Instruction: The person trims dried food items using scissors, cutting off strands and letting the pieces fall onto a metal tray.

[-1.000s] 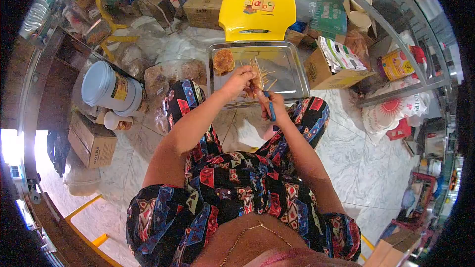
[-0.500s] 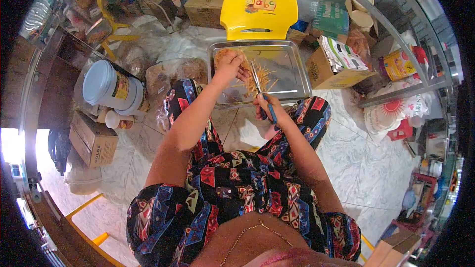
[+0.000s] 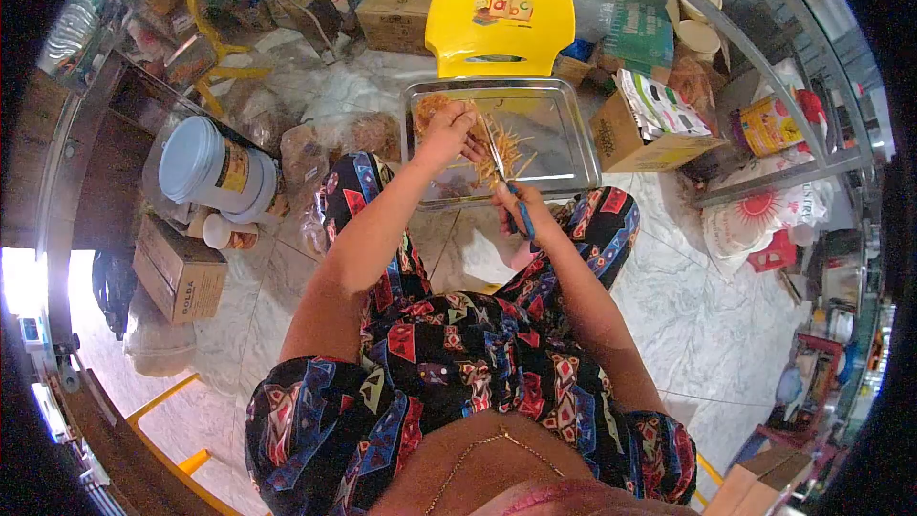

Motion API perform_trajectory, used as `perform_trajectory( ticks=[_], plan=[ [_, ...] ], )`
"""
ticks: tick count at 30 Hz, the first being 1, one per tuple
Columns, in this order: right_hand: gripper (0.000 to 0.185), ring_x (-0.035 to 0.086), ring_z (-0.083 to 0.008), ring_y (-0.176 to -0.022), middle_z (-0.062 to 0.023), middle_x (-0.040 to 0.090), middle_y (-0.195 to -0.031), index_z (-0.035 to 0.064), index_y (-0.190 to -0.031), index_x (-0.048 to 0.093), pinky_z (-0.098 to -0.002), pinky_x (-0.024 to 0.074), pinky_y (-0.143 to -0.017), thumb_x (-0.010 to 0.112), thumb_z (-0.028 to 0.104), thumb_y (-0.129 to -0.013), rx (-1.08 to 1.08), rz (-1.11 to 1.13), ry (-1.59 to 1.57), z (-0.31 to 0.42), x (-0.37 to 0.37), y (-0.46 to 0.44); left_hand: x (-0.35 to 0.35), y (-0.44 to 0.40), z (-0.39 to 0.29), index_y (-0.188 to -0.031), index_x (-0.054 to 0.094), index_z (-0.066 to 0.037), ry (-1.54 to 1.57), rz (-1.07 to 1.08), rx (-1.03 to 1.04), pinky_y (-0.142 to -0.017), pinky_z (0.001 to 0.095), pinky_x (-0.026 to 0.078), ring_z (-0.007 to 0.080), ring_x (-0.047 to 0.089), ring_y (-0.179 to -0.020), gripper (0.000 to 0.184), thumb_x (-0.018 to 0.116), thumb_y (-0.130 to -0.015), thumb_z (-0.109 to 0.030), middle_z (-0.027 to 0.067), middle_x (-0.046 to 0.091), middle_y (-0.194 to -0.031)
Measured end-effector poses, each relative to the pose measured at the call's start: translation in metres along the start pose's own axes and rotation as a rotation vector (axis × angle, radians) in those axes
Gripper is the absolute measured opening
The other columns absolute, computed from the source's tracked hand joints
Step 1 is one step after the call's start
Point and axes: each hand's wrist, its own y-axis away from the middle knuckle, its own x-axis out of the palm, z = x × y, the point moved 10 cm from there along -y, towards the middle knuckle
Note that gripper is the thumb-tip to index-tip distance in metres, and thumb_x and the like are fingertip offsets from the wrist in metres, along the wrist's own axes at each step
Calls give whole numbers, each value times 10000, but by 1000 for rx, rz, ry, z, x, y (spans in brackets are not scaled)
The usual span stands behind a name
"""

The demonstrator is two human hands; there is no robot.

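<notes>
My left hand [image 3: 451,134] is closed on a thin, orange-brown dried food piece [image 3: 433,107], over the left side of a clear rectangular tray [image 3: 585,148]. What kind of food it is, I cannot make out. With my right hand [image 3: 525,210] I grip blue-handled scissors [image 3: 496,155] at the tray's near edge. Their blades point up and away, right beside my left fingers. Thin cut strips [image 3: 516,148] lie in a loose heap in the tray, around and under the blades.
Beyond the tray stands a yellow chair back [image 3: 500,24]. A cardboard box with packets [image 3: 640,134] sits to the right, with a white sack [image 3: 759,220] farther out. Left are plastic bags [image 3: 320,158], a white bucket [image 3: 215,167], a tub [image 3: 229,231] and a carton [image 3: 180,272].
My left hand has shifted very slightly at the food piece. The scissor blades have moved a little beside it. The tray and surroundings have stayed put.
</notes>
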Motion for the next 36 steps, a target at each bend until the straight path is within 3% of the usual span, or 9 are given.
perform_trajectory(
  ticks=[8,11,17,20,36],
  plan=[
    [370,414,-105,-355,-14,412,-476,4,-728,481,-247,356,-337,551,356,-820,35,-75,-5,0,-10,5,-2,2,-1,-978,426,-25,41,-35,17,-400,280,486,202,582,-498,201,403,-888,-204,125,536,-732],
    [358,412,-104,-358,-11,411,-485,13,-726,474,-242,355,-341,561,349,-815,45,-73,-26,2,-9,6,-7,1,4,-965,463,-58,-16,-53,-29,-430,275,470,180,571,-520,162,439,-876,-191,83,570,-699],
    [389,457,-126,-423,-32,441,-546,-9,-806,494,-251,406,-404,512,378,-839,26,-68,8,-4,-5,-1,-6,3,3,-925,481,-58,-85,-56,-8,-407,266,457,158,551,-491,145,439,-875,-187,75,571,-669],
    [407,475,-132,-450,-45,459,-570,-21,-842,498,-257,422,-427,489,386,-849,-19,-51,25,-6,-9,-6,11,5,13,-899,480,-62,-93,57,-41,-395,264,449,155,550,-489,134,441,-877,-188,74,569,-654],
    [367,410,-95,-355,-1,412,-482,16,-731,496,-246,349,-332,556,368,-817,54,-132,9,2,-14,5,11,12,10,-897,468,-10,99,2,-55,-395,278,465,184,570,-499,167,435,-862,-169,111,558,-682]
  ],
)
